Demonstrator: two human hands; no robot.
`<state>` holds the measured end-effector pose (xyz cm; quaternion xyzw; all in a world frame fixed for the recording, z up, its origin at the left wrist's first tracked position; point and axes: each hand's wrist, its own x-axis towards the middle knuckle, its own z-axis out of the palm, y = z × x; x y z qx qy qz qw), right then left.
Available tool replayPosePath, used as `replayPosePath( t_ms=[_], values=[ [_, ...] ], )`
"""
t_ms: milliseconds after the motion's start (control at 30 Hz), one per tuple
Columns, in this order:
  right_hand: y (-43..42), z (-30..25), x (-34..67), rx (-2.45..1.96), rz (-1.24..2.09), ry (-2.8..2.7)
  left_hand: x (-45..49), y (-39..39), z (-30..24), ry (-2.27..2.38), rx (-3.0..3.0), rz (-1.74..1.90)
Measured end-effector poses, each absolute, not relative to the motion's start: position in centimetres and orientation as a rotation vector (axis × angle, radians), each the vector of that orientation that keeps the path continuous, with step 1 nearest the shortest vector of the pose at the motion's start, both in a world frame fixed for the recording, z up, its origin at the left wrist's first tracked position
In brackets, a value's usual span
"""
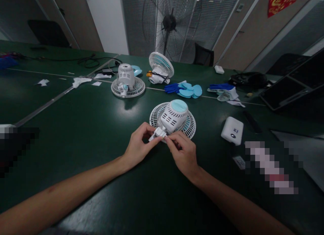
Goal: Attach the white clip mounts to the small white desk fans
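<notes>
A small white fan (172,115) with a light-blue cap lies grille-down on the green table in front of me. At its near side sticks out a white clip-like bracket (160,131). My left hand (141,140) pinches the bracket from the left with thumb and forefinger. From the right, the fingertips of my right hand (182,149) are pressed together on the bracket's other end. Anything small between the right fingertips is hidden. The fan's grille (191,125) rests on the tabletop behind my hands.
A second fan (126,76) lies grille-down at the back left, and a third fan (162,66) leans farther back. Light-blue fan blades (189,90) lie beside blue gloves (172,88). At right are a white box-shaped device (232,130) and a dark case (296,80).
</notes>
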<state>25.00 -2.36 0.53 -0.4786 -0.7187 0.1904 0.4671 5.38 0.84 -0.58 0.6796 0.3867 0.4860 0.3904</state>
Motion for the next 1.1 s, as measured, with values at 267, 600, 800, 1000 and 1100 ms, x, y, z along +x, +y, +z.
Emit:
replayPosePath(
  t_ms=[267, 600, 800, 1000, 1100],
  values=[
    [-2.03, 0.27, 25.11, -1.229, 0.499, -1.768, 5.55, 0.62, -0.24, 1.004, 1.749, 1.231],
    [-2.78, -0.01, 24.86, -1.193, 0.328, -1.772, 5.61, 0.83, -0.59, 0.986, 1.710, 1.258],
    [-2.62, 0.09, 24.87, -1.217, 0.351, -1.753, 5.56, 0.89, -0.65, 0.987, 1.720, 1.252],
    [-2.63, 0.26, 24.89, -1.220, 0.399, -1.712, 5.54, 0.91, -0.49, 0.992, 1.726, 1.265],
    [-2.65, 0.36, 24.90, -1.219, 0.418, -1.704, 5.50, 0.91, -0.45, 0.998, 1.723, 1.266]
  ],
)
